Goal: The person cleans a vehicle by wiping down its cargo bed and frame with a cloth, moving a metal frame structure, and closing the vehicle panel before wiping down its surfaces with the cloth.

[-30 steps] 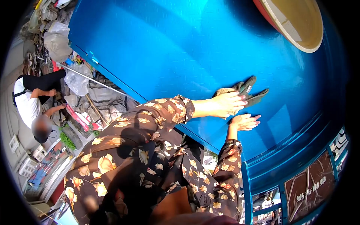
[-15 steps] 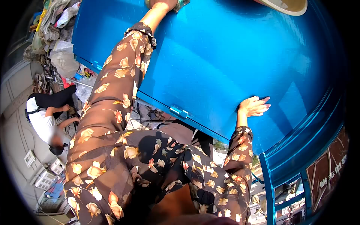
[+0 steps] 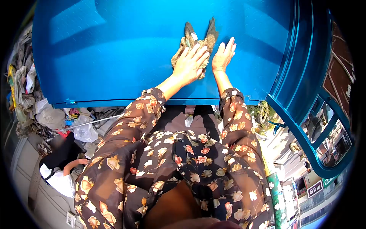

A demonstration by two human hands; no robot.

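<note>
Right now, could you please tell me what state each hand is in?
Left hand: open, laid over a crumpled cloth on the blue surface.
Right hand: open, fingers extended, nothing visible in it.

The left arm (image 3: 131,120) and the right arm (image 3: 239,118) are both stretched forward, covered by sheer dark brown sleeves (image 3: 108,183) printed with cream and orange flowers; both wrists (image 3: 176,81) are bared beyond the cuffs. The left forearm is angled inward, and the left hand (image 3: 188,66) is laid palm down, its fingers (image 3: 198,53) straightened, slightly parted and pointed forward and rightward. The right hand (image 3: 223,59) is placed just beside it, untouched by it, with fingers extended and directed forward; its exact palm angle cannot be told.
</note>
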